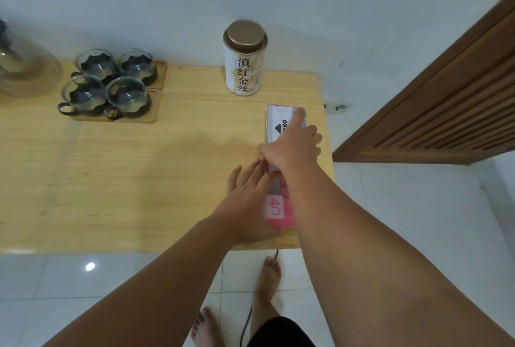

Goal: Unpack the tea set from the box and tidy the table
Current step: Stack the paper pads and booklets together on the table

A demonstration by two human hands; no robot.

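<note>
A flat pink and grey package (pixel 274 208) lies lengthwise by the right edge of the wooden table (pixel 139 179). My right hand (pixel 292 146) spans its middle: the thumb is at the left edge, the fingers at the right edge, and the index finger is stretched forward on top. My left hand (pixel 250 193) lies flat on the table, fingers together, touching the package's left side. Several glass cups (pixel 111 84) with dark holders stand on wooden coasters (pixel 156 107) at the back left. A glass teapot (pixel 25 68) is partly cut off at the far left.
A tall white tea tin (pixel 244 68) with a bronze lid stands at the back, beyond the package. A slatted wooden panel (pixel 446 109) rises to the right of the table. My bare feet (pixel 267 277) and a dark cable (pixel 248 318) are on the tiled floor below.
</note>
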